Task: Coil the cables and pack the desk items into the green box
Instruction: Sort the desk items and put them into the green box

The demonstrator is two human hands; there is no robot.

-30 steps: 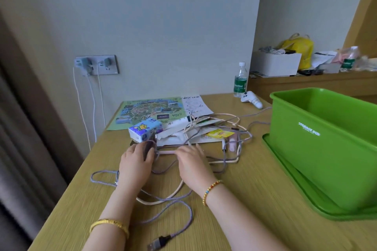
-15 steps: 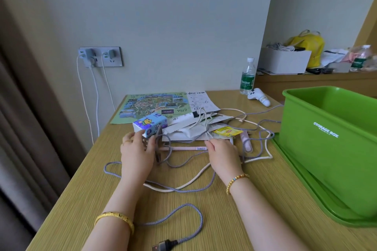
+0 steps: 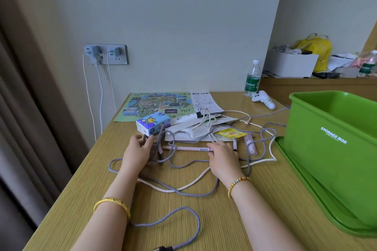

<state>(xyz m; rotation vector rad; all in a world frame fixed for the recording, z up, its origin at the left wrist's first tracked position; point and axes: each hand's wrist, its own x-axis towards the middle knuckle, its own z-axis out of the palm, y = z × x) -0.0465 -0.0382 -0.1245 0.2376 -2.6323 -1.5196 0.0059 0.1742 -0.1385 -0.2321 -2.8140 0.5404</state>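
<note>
Grey cable (image 3: 184, 163) loops mid-bench | left hand (image 3: 137, 154) grips its coiled part | right hand (image 3: 222, 154) pinches pink pen (image 3: 183, 148) | green box (image 3: 334, 140) at right edge

- Desk (image 3: 255, 220): bare wood along the near edge and near right, open to a hand's approach.
- Grey cable (image 3: 183, 210): loops across the near centre and between both forearms; plug at the bottom edge.
- White cable (image 3: 263, 161): crosses the grey cable mid-desk and curves toward the box.
- Green box (image 3: 326, 149): stands on its lid (image 3: 302, 179), walling off the right side; top open.
- Paper pile (image 3: 195, 130): tangled with cables, tissue pack (image 3: 153, 125) at its left, yellow packet (image 3: 230, 134) at its right.
- Pink pen (image 3: 189, 149): lies crosswise between the hands.
- Map (image 3: 155, 105): flat at the far left.
- Bottle (image 3: 252, 78) and white controller (image 3: 263, 100): far right corner.
</note>
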